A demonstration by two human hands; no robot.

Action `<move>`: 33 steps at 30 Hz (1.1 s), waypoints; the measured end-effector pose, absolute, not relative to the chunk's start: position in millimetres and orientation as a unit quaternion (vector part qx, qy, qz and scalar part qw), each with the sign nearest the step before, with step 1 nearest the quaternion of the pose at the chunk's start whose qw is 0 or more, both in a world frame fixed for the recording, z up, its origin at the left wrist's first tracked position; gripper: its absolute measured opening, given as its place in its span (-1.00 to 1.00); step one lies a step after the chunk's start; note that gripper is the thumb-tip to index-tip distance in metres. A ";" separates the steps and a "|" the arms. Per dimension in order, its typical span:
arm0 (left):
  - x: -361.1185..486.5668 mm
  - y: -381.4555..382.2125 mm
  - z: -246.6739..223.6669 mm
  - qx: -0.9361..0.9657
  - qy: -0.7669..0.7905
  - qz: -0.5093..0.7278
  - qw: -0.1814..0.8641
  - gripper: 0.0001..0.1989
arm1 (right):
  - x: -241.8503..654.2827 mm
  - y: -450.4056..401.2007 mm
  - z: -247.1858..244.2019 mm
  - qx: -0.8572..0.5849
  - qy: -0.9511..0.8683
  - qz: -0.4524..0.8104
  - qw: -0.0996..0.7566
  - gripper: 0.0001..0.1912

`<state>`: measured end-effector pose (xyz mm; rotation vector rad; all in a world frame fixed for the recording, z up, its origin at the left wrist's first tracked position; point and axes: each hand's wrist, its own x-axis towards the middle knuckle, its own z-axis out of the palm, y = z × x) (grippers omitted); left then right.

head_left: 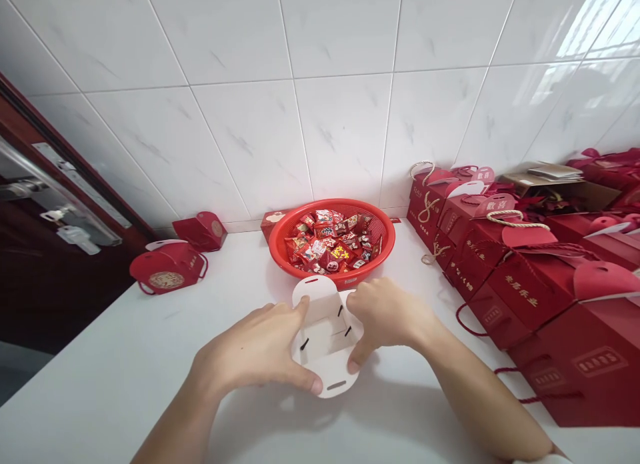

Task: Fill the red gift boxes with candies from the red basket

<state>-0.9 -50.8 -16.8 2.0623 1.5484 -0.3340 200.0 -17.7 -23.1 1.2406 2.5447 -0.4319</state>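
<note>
An opened gift box [325, 334] with a white inside and rounded, slotted flaps stands on the white table in front of the basket. Black cord ends show on its inner walls. My left hand [265, 347] grips its left side, thumb on the near flap. On the right side, my right hand [383, 317] holds the box, its thumb also at the near flap and its other fingers curled by the right flap. Just behind the box, a red plastic basket [383, 251] holds many red-wrapped sweets [330, 244].
Red boxes with cord handles [525, 284] line the right side. Two small red boxes [173, 267] [203, 231] stand at the left, and another [273, 224] behind the basket. A tiled wall [340, 131] bounds the back; a dark door with keys [75, 231] is at left.
</note>
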 end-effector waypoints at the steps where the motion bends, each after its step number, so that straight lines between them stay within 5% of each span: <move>1: 0.1 -50.8 -16.8 0.759 0.570 -0.128 0.287 -0.35 | 198.8 -17.6 -22.6 0.427 0.880 -0.148 0.148 -0.38; 5: 1.6 -51.6 -17.0 0.743 0.580 -0.129 0.308 -0.40 | 196.5 -15.5 -23.2 0.417 0.881 -0.147 0.167 -0.39; 12: 0.0 -57.1 -16.2 0.755 0.604 -0.106 0.234 -0.03 | 190.9 -15.2 -21.6 0.391 0.894 -0.133 0.174 -0.41; 19: -1.6 -45.9 -13.1 0.724 0.623 -0.129 0.268 -0.31 | 184.6 -18.3 -16.2 0.395 0.891 -0.140 0.172 -0.48; 25: -2.1 -34.3 -17.9 0.701 0.629 -0.126 0.312 -0.29 | 190.4 -15.7 -15.6 0.432 0.880 -0.136 0.144 -0.34; 33: 4.8 -32.7 -19.3 0.715 0.616 -0.075 0.323 -0.34 | 214.5 -5.1 -20.8 0.438 0.882 -0.148 0.089 -0.51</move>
